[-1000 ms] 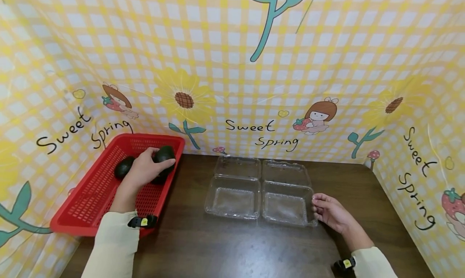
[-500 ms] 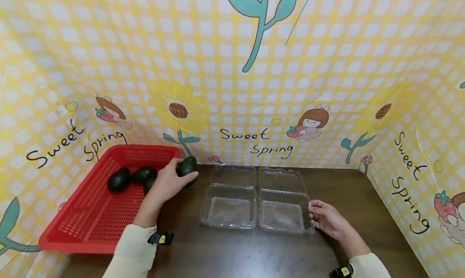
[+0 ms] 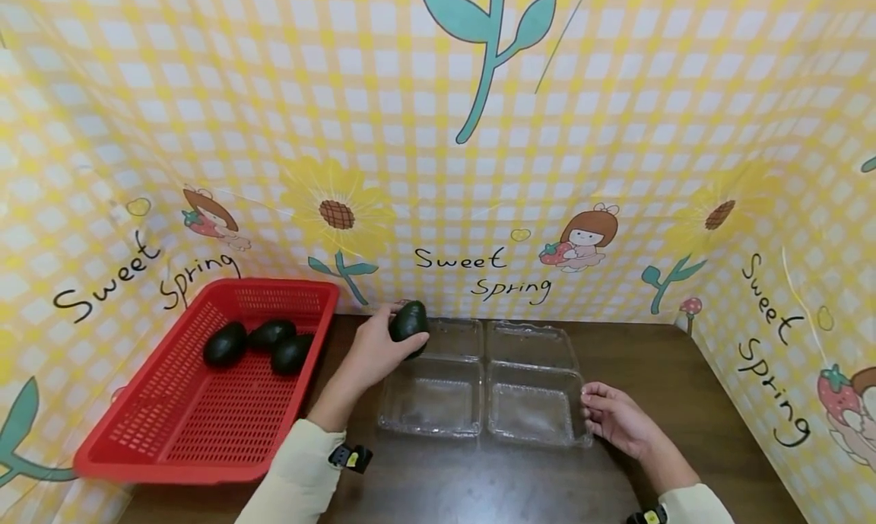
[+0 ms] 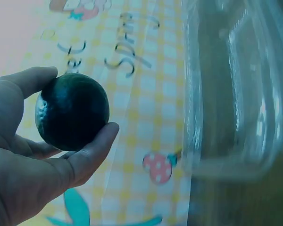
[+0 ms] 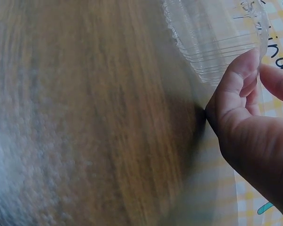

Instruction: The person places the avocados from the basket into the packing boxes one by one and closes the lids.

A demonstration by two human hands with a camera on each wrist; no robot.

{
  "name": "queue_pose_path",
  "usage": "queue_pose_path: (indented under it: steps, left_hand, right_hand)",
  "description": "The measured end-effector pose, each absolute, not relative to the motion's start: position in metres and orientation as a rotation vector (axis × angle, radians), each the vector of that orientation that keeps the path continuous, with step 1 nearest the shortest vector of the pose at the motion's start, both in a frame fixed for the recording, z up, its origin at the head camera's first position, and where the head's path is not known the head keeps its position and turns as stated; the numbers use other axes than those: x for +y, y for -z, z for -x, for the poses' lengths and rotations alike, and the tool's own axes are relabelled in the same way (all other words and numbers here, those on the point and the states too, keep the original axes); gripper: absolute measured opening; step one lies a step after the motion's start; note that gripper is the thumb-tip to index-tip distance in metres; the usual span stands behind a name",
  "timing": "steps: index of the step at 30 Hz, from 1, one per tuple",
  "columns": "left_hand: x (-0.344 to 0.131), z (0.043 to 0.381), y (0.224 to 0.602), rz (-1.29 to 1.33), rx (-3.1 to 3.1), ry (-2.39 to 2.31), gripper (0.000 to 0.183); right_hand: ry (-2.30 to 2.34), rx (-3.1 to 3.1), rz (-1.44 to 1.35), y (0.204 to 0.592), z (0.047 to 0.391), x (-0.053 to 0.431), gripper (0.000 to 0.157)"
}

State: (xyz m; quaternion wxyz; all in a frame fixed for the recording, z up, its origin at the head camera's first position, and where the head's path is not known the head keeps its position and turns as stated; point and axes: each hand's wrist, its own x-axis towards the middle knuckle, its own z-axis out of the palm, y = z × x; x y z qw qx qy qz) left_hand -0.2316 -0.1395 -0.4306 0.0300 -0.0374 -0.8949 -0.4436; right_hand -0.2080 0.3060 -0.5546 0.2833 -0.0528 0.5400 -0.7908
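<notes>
An avocado (image 3: 409, 320), dark green and smooth, is gripped between the thumb and fingers of my left hand (image 3: 375, 350). It is held above the back left part of the clear plastic containers; the left wrist view shows the same avocado (image 4: 73, 112) with the thumb below it. Two open clear containers stand side by side, a left one (image 3: 431, 429) and a right one (image 3: 534, 436), lids folded back. My right hand (image 3: 619, 419) pinches the right container's side edge between thumb and fingers, as the right wrist view of the container's edge (image 5: 212, 52) also shows.
A red perforated basket (image 3: 198, 474) stands at the left with three avocados (image 3: 224, 344) toward its back. Yellow checked cloth (image 3: 602, 151) walls in the back and sides of the dark wooden table (image 3: 438, 478).
My left hand has lifted an avocado out of the red basket and carried it right, over the left container's lid. The right hand keeps its hold on the right container.
</notes>
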Motion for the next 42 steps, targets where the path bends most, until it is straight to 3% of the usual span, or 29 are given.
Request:
queue_pose_path:
  steps: [18,42]
  left_hand:
    - [-0.065,0.224,0.454,0.263,-2.865,1.589,0.063]
    - [0.031,0.218,0.48,0.409,-3.025,1.492,0.06]
  right_hand:
    - [2.122,1.474,0.145,0.551,0.207,0.307,0.029]
    - [2.098,1.508,0.118,0.549,0.209,0.305,0.025]
